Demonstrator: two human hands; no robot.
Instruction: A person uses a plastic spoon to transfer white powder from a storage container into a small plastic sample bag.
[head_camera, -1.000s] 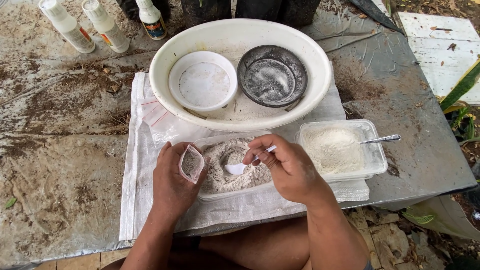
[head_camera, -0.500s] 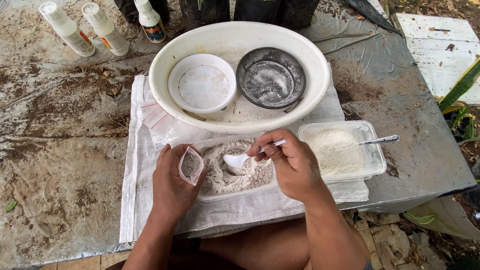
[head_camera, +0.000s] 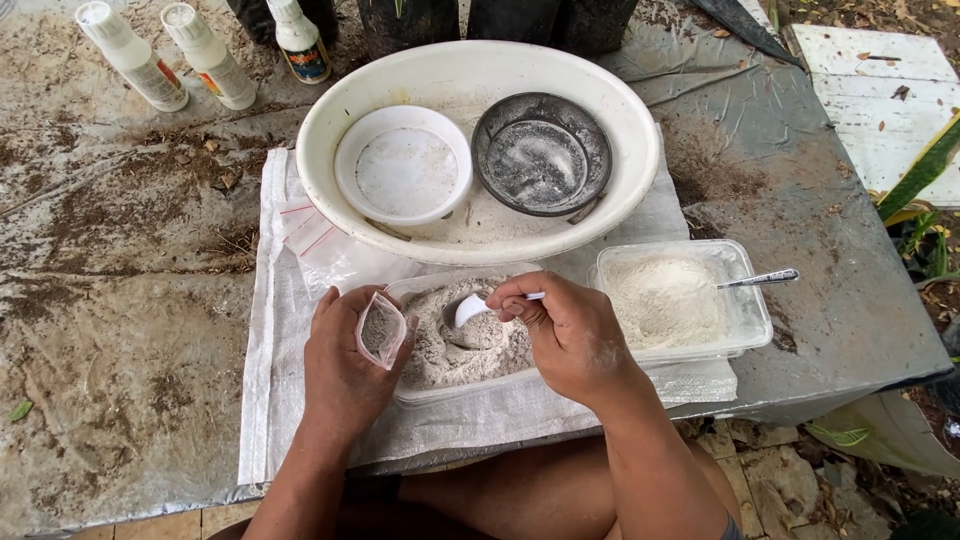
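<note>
Since a second ago, the white spoon (head_camera: 470, 309) has come up out of the grey powder and now sits tipped just beside the mouth of the small bag, where before its bowl was down in the heap.

From my remote seat I read the scene from the left. Three white bottles (head_camera: 205, 55) stand at the far left edge of the dirty table (head_camera: 120, 300). Nearer, a white woven sheet (head_camera: 270, 400) lies over the table, with some spare clear zip bags (head_camera: 305, 225) on it.

My left hand (head_camera: 345, 375) is closed around a small clear bag (head_camera: 380, 330), thumb and fingers pinching its sides so the mouth gapes; some grey powder is already inside. The bag hangs over the left edge of a clear tray of grey powder (head_camera: 460, 345), which sits on the sheet right in front of me.

My right hand (head_camera: 570, 335) is curled shut on the spoon's handle, held over that tray, the spoon's bowl pointing left toward the bag. I cannot tell whether the spoon carries powder.

Behind the tray sits a big white basin (head_camera: 330, 190), holding a small white bowl (head_camera: 403, 165) on its left and a dark round dish (head_camera: 541, 152) on its right. At the right, touching the grey tray, a second clear tray of pale powder (head_camera: 665, 300) has a metal spoon (head_camera: 760, 279) resting on its rim.
</note>
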